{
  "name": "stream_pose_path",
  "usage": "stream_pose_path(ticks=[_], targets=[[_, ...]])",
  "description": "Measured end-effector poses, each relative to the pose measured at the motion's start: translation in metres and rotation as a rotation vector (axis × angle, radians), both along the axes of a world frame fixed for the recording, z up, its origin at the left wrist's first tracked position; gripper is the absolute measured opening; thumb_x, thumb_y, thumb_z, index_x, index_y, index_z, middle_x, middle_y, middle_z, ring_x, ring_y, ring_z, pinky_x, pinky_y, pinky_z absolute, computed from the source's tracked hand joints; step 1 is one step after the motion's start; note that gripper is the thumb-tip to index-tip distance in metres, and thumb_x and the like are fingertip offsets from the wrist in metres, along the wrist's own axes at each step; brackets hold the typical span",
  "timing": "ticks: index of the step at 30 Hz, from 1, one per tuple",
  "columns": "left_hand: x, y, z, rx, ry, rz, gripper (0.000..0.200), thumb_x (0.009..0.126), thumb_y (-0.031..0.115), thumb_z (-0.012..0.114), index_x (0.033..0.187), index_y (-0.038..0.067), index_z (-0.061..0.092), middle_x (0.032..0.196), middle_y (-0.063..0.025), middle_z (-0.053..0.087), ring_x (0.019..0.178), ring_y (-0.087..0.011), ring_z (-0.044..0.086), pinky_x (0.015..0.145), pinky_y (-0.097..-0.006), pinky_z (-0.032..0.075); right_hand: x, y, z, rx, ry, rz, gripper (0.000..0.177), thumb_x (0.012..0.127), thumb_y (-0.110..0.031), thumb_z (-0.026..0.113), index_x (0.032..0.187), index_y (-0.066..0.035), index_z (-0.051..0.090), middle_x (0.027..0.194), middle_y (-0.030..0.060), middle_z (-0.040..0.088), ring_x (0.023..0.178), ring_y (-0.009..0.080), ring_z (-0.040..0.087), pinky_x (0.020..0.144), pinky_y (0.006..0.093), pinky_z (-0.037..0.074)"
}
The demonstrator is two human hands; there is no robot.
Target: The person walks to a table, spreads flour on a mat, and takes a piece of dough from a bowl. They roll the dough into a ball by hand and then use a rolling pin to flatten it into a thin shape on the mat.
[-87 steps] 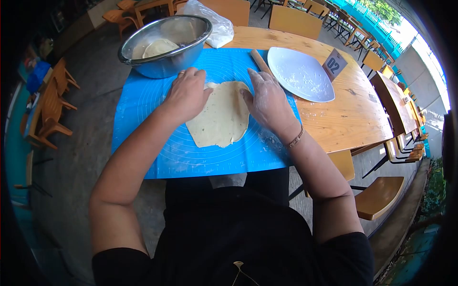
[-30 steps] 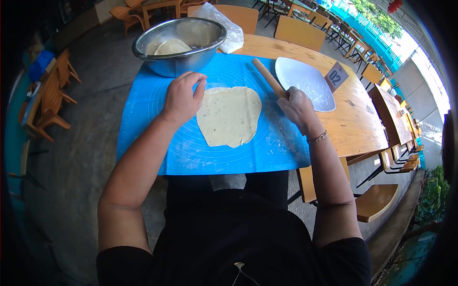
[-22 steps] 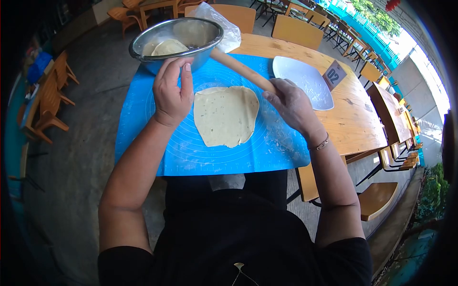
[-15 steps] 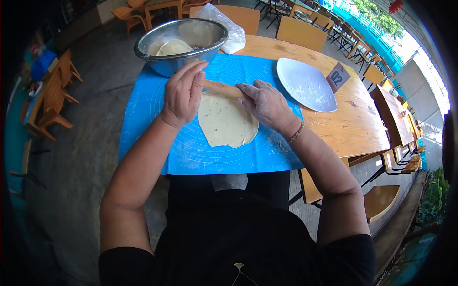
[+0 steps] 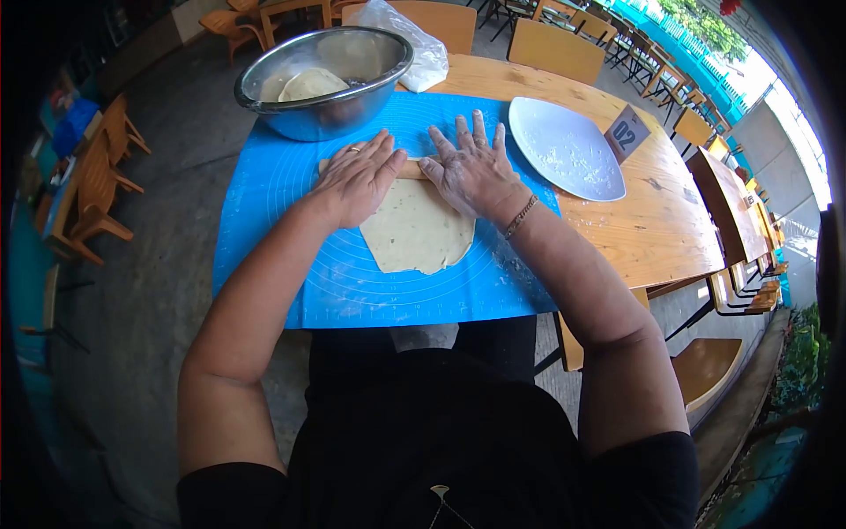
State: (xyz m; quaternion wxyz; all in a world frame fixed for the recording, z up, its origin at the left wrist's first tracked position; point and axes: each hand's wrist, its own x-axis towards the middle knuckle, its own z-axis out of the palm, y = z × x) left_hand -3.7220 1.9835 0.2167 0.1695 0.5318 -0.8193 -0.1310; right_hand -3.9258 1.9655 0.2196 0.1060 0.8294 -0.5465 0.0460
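Note:
A flat, speckled sheet of dough (image 5: 418,231) lies on a blue silicone mat (image 5: 264,256). Across its far edge rests a wooden rolling pin (image 5: 411,170), mostly hidden under my hands. My left hand (image 5: 359,181) lies flat on the pin's left part, fingers stretched out and a ring on one. My right hand (image 5: 476,172), dusted with flour, presses its palm on the right part with the fingers spread. Beyond the left hand stands a metal bowl (image 5: 328,116) with a pale lump of dough (image 5: 312,85) in it.
A white plate (image 5: 564,145) dusted with flour sits right of the mat, beside a "02" number card (image 5: 627,134). A clear plastic bag (image 5: 414,48) lies behind the bowl. The wooden table (image 5: 656,225) extends right; chairs (image 5: 557,55) stand around.
Both hands have opened from around the rolling pin and now lie flat on it. The left hand has come down and its fingers point further right.

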Motion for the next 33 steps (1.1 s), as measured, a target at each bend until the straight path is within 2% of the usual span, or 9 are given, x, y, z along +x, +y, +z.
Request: stream_pose_path(ticks=[2,4,7,10,17,22,23,30,33], targets=[[-0.003,-0.003,0.007,0.038,-0.057,0.023,0.075,0.101,0.057,0.011,0.149,0.002,0.029,0.156,-0.0149,0.027,0.145,-0.0302,0.023,0.119,-0.0393,0.014,0.002,-0.007,0.0,0.026,0.005,-0.043,0.063,0.1,-0.053,0.022,0.15,-0.015,0.033,0.154,0.0253,0.024,0.145,0.0439,0.011,0.115,0.0621,0.008],[-0.005,-0.008,0.014,0.169,-0.037,0.079,0.076,0.1,0.059,0.012,0.149,0.003,0.03,0.156,-0.0137,0.027,0.145,-0.0301,0.022,0.119,-0.0394,0.014,0.003,-0.014,-0.002,0.052,-0.044,-0.057,0.066,0.099,-0.051,0.023,0.148,-0.008,0.036,0.153,0.0264,0.027,0.145,0.0454,0.013,0.112,0.0655,0.008],[-0.002,-0.032,0.013,0.279,-0.089,0.06,0.079,0.098,0.062,0.012,0.15,0.004,0.028,0.157,-0.0137,0.024,0.146,-0.0309,0.02,0.119,-0.0404,0.014,0.014,-0.022,0.008,0.123,0.031,-0.172,0.062,0.1,-0.048,0.023,0.15,-0.014,0.031,0.154,0.0253,0.024,0.146,0.0443,0.009,0.115,0.0623,0.008],[-0.011,-0.036,0.033,0.392,-0.187,0.095,0.085,0.095,0.068,0.014,0.151,0.004,0.023,0.158,-0.0139,0.02,0.147,-0.0316,0.014,0.12,-0.0412,0.013,0.018,-0.034,0.011,0.162,0.029,-0.205,0.063,0.099,-0.046,0.024,0.151,-0.013,0.029,0.156,0.0245,0.02,0.146,0.0432,0.007,0.115,0.0609,0.008],[-0.016,-0.04,0.045,0.459,-0.329,0.089,0.089,0.092,0.072,0.007,0.153,0.009,0.021,0.161,-0.0097,0.011,0.147,-0.0336,0.01,0.12,-0.0461,0.01,0.023,-0.055,0.01,0.258,-0.033,-0.255,0.064,0.096,-0.041,0.029,0.152,-0.01,0.027,0.158,0.0223,0.016,0.147,0.0421,0.006,0.114,0.0636,0.006],[-0.008,-0.035,0.027,0.446,-0.29,-0.003,0.098,0.087,0.079,0.007,0.153,0.007,0.017,0.161,-0.0147,0.005,0.148,-0.0338,0.002,0.12,-0.0448,0.007,0.008,-0.035,-0.009,0.106,-0.194,-0.141,0.066,0.096,-0.043,0.028,0.152,-0.008,0.024,0.157,0.0241,0.017,0.146,0.0441,0.01,0.113,0.0644,0.009],[-0.009,-0.033,0.027,0.448,-0.292,-0.005,0.098,0.087,0.079,0.007,0.153,0.007,0.017,0.161,-0.0147,0.005,0.148,-0.0338,0.002,0.12,-0.0448,0.007,0.008,-0.031,-0.003,0.152,-0.161,-0.169,0.067,0.099,-0.048,0.029,0.154,-0.012,0.017,0.158,0.0243,0.013,0.146,0.0433,0.006,0.116,0.0602,0.008],[-0.024,-0.049,0.026,0.255,-0.359,0.12,0.085,0.096,0.067,0.017,0.145,0.0,0.034,0.15,-0.0219,0.03,0.142,-0.0373,0.022,0.117,-0.046,0.019,0.022,-0.073,0.013,0.256,-0.102,-0.291,0.074,0.096,-0.056,0.033,0.155,-0.015,0.015,0.159,0.0219,0.008,0.147,0.041,0.004,0.116,0.0586,0.008],[-0.025,-0.047,0.026,0.161,-0.335,0.16,0.077,0.099,0.061,0.019,0.14,0.0,0.041,0.147,-0.0222,0.035,0.14,-0.0379,0.028,0.115,-0.0469,0.022,0.025,-0.081,0.011,0.269,-0.14,-0.316,0.073,0.091,-0.045,0.037,0.154,-0.012,0.019,0.159,0.0212,0.009,0.147,0.0412,0.004,0.115,0.0602,0.008]])
